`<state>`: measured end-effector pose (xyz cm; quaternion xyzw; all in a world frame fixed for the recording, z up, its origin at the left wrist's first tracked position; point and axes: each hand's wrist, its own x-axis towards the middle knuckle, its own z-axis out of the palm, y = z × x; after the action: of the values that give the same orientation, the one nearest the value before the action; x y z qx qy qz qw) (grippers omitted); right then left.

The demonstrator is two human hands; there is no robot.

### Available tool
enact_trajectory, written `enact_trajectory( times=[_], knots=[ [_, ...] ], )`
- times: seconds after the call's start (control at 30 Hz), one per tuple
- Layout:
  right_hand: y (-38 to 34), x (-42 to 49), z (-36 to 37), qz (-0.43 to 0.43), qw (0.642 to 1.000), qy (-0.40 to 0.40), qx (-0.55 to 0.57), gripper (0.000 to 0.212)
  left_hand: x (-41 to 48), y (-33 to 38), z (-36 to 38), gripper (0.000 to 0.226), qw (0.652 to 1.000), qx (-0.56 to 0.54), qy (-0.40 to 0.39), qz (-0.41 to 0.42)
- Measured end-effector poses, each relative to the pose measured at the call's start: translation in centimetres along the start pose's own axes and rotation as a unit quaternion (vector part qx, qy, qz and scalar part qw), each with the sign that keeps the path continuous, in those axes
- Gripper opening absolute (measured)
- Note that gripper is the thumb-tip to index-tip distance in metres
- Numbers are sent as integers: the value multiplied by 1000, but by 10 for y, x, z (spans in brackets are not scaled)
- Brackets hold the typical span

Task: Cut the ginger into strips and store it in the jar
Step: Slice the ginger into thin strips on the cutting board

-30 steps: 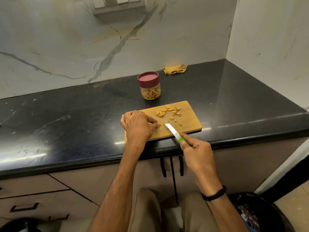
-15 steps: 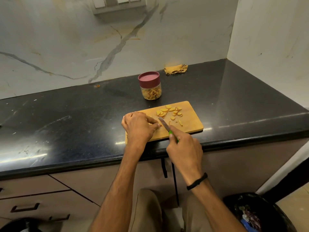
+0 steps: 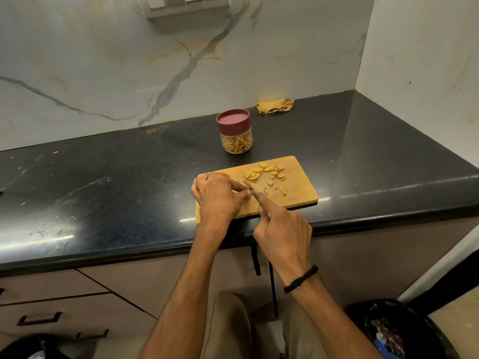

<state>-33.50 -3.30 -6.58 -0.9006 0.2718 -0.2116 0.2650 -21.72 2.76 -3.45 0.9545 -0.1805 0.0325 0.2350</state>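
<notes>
A wooden cutting board [image 3: 298,189] lies at the front edge of the black counter. Several yellow ginger slices [image 3: 264,172] are heaped on its far middle, with a few cut strips [image 3: 282,190] nearer. My left hand [image 3: 217,195] sits curled on the board's left part, its fingertips pinching a small piece of ginger that is mostly hidden. My right hand [image 3: 282,229] grips a knife [image 3: 249,187] with a green handle, the blade right beside my left fingertips. A clear jar [image 3: 236,137] with a maroon lid stands behind the board, shut, holding ginger strips.
A crumpled yellow cloth [image 3: 275,105] lies at the back by the wall. The black counter [image 3: 103,193] ends at a side wall on the right. Drawers with handles [image 3: 39,318] are below left; a dark bin [image 3: 399,330] stands on the floor at the lower right.
My right hand has moved left and forward with the knife, bringing the blade from the board's front edge up against my left fingertips. My left hand has stayed in place.
</notes>
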Motion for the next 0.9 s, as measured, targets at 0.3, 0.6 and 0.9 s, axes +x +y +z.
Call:
enact_trajectory(
  times=[0.3, 0.6, 0.9],
  knots=[
    [-5, 5, -10, -11, 996, -32, -85, 52, 1, 1, 2, 25, 1000, 6, 6, -6],
    [-14, -8, -9, 2, 985, -75, -152, 62, 2, 4, 7, 23, 998, 38, 41, -10],
    [3, -30, -32, 31, 997, -43, -58, 50, 2, 5, 7, 20, 998, 34, 54, -22]
  ],
)
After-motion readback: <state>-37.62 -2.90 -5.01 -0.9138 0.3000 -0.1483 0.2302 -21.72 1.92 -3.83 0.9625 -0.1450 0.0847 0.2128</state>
